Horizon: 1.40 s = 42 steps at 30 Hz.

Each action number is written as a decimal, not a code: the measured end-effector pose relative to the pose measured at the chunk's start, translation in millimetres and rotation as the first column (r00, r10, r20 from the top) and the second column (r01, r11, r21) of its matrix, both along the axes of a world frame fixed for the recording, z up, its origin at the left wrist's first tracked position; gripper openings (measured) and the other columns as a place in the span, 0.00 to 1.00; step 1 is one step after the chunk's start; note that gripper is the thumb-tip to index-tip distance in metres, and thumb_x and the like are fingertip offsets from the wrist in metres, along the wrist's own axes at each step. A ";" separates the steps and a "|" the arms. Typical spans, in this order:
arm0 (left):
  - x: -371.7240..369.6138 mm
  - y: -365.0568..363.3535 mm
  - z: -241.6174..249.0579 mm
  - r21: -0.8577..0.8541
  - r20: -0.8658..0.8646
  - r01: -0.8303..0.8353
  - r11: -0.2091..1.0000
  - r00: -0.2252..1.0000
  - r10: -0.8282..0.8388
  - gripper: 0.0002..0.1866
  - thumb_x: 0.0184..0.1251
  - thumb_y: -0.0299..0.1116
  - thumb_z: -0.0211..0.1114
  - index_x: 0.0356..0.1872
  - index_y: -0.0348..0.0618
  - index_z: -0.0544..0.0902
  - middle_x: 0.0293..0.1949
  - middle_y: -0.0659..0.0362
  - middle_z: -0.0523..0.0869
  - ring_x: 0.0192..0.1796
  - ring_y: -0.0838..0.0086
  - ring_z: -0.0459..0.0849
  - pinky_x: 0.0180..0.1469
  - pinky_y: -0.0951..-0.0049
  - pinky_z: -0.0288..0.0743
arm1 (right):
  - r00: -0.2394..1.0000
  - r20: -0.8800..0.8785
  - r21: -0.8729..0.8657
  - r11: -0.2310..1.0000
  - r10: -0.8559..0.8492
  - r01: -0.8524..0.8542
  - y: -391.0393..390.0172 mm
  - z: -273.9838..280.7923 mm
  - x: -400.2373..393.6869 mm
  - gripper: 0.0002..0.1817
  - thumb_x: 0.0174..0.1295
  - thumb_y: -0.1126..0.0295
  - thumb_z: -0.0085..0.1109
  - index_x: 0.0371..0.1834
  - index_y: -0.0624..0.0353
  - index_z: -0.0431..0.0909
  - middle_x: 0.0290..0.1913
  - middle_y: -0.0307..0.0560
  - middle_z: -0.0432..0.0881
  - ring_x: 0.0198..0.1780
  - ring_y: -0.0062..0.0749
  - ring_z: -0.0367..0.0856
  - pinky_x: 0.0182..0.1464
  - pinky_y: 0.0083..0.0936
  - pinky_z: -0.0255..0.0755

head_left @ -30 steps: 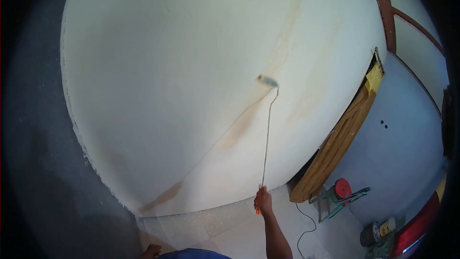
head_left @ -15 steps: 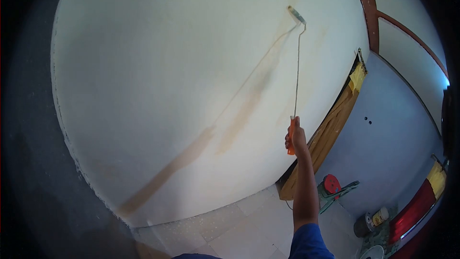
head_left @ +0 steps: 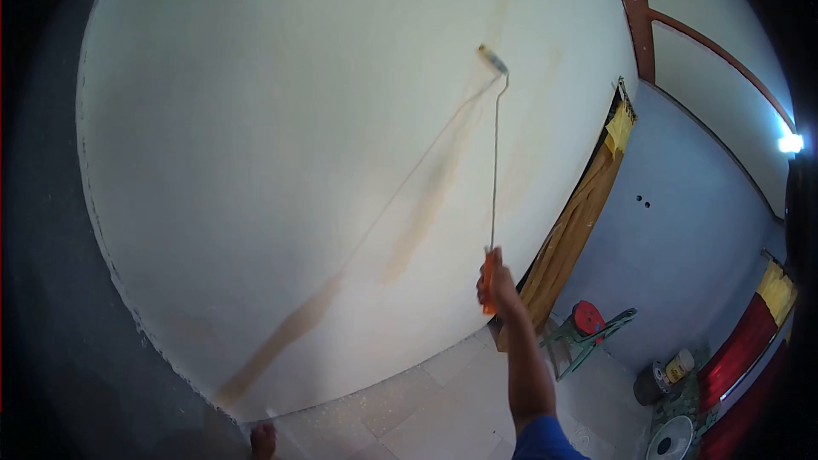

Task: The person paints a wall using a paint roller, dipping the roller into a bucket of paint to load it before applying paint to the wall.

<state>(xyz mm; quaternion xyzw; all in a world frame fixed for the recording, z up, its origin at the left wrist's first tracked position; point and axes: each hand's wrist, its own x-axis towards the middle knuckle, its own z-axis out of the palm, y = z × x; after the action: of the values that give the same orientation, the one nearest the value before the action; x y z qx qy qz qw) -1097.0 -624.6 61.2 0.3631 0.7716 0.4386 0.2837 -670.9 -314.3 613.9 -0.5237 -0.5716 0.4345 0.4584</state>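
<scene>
My right hand (head_left: 498,283) is wrapped around the orange handle of a paint roller (head_left: 495,170), arm stretched out. The roller's long thin wire frame runs up to its small sleeve (head_left: 492,59), which lies at the pale wall (head_left: 256,162). Faint tan streaks mark the wall around and below the sleeve. The arm and roller cast a long shadow down to the left. Low at the bottom edge, what looks like my left hand (head_left: 263,441) shows only in part, near the wall's lower corner; its fingers are not clear.
Right of the wall, a brown-and-yellow curtain (head_left: 569,247) hangs beside a bluish wall (head_left: 682,170). A red-topped stool (head_left: 588,318) stands below it. Farther right are a dark bucket (head_left: 651,383), a fan (head_left: 671,439) and a red curtain (head_left: 733,358). Pale tiles (head_left: 409,409) cover the floor.
My right hand and the roller have come down and a little left, with the sleeve lower along the wall. What looks like my left hand now shows at the bottom edge.
</scene>
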 end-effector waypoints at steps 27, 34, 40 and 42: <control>-99.2 206.1 567.2 0.718 -0.684 0.303 0.626 0.142 0.716 0.23 0.67 0.35 0.50 0.64 0.48 0.70 0.71 0.51 0.60 0.74 0.49 0.53 0.71 0.40 0.40 | 1.000 0.010 0.183 0.983 -0.001 -0.001 31.9 151.7 -36.8 0.41 0.56 0.25 0.36 0.37 0.59 0.65 0.19 0.44 0.70 0.14 0.30 0.71 0.18 0.32 0.72; -102.4 205.3 564.5 0.722 -0.680 0.314 0.617 0.156 0.717 0.22 0.66 0.34 0.51 0.61 0.48 0.73 0.70 0.51 0.64 0.73 0.49 0.56 0.71 0.41 0.43 | 0.978 -0.055 0.500 0.843 -0.201 0.201 63.2 282.1 -50.0 0.28 0.67 0.39 0.38 0.58 0.48 0.61 0.28 0.45 0.68 0.16 0.33 0.70 0.18 0.33 0.70; -102.3 205.0 565.8 0.730 -0.669 0.315 0.606 0.147 0.729 0.21 0.65 0.34 0.51 0.60 0.48 0.74 0.69 0.52 0.64 0.72 0.50 0.57 0.71 0.42 0.44 | 0.967 0.033 0.607 0.774 -0.251 0.180 48.1 289.4 -57.2 0.27 0.73 0.51 0.31 0.74 0.35 0.44 0.25 0.44 0.68 0.14 0.30 0.69 0.18 0.29 0.71; -100.7 205.9 564.9 0.731 -0.666 0.321 0.602 0.146 0.731 0.21 0.66 0.34 0.50 0.60 0.48 0.74 0.69 0.52 0.64 0.72 0.50 0.57 0.71 0.43 0.44 | 0.969 0.043 0.585 0.793 -0.244 0.174 44.6 285.1 -58.7 0.28 0.73 0.52 0.31 0.75 0.33 0.41 0.24 0.43 0.68 0.13 0.29 0.69 0.18 0.28 0.71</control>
<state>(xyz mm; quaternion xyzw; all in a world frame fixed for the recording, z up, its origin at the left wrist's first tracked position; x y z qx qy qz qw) -1197.7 -418.7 626.1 0.5000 0.5445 0.4145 -0.5308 -729.6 -269.7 898.9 -0.4447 -0.6404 0.1565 0.6064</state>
